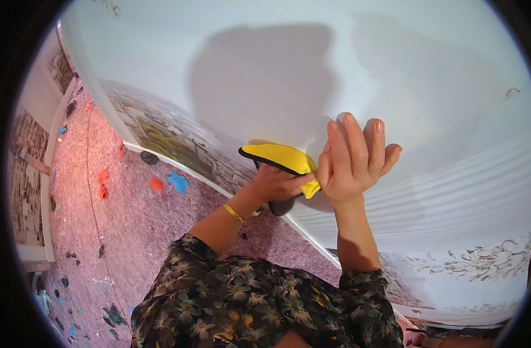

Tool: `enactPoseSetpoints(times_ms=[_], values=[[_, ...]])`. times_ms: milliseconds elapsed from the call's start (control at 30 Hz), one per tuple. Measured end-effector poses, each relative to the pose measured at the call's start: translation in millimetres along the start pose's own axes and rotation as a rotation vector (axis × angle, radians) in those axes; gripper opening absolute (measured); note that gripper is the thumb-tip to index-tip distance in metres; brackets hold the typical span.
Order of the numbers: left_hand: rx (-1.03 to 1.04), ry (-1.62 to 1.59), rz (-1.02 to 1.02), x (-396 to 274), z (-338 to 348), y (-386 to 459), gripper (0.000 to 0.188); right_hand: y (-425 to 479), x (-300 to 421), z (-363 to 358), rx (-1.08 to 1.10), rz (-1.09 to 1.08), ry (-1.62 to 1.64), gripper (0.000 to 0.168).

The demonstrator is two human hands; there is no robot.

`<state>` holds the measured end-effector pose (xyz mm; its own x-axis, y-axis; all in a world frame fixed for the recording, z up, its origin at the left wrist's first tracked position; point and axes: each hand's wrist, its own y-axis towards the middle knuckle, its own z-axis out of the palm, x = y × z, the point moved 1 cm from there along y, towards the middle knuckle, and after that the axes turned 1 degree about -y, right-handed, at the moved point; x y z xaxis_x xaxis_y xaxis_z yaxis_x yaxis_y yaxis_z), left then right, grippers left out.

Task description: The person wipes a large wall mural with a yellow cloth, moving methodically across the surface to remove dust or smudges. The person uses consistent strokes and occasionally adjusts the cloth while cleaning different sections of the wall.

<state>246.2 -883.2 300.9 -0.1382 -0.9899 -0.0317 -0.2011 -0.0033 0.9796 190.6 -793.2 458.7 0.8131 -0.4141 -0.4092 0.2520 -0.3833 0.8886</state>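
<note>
My left hand [277, 182], with a gold-coloured bangle [233, 213] on its wrist, grips a yellow cloth piece with black edging [277, 157]. The piece is folded over, and its narrow end hangs between my two hands. My right hand [350, 163] is raised beside it, palm towards the camera and fingers spread, holding nothing. Both hands are in front of a large pale printed fabric [265, 87] with a city scene and flower patterns. A dark rounded object [281, 207] shows just below my left hand; I cannot tell what it is.
A pink-purple carpet [161, 235] lies below, strewn with blue, red and black scraps. A thin dark cord [95, 217] runs along it. At the far left stands another printed panel [29, 182] with a white edge. The large fabric's white border [196, 176] crosses diagonally.
</note>
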Motion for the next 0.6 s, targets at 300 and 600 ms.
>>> enactPoseSetpoints(times_ms=[300, 600], values=[[-0.194, 0.007, -0.551, 85.4, -43.1, 67.8, 0.083, -5.0, 7.6, 4.1, -0.024, 0.019, -0.091, 0.029], [0.078, -0.051, -0.090, 0.7, -8.1, 11.4, 0.050, -1.6, 10.5, 5.8, -0.021, -0.006, -0.031, 0.034]])
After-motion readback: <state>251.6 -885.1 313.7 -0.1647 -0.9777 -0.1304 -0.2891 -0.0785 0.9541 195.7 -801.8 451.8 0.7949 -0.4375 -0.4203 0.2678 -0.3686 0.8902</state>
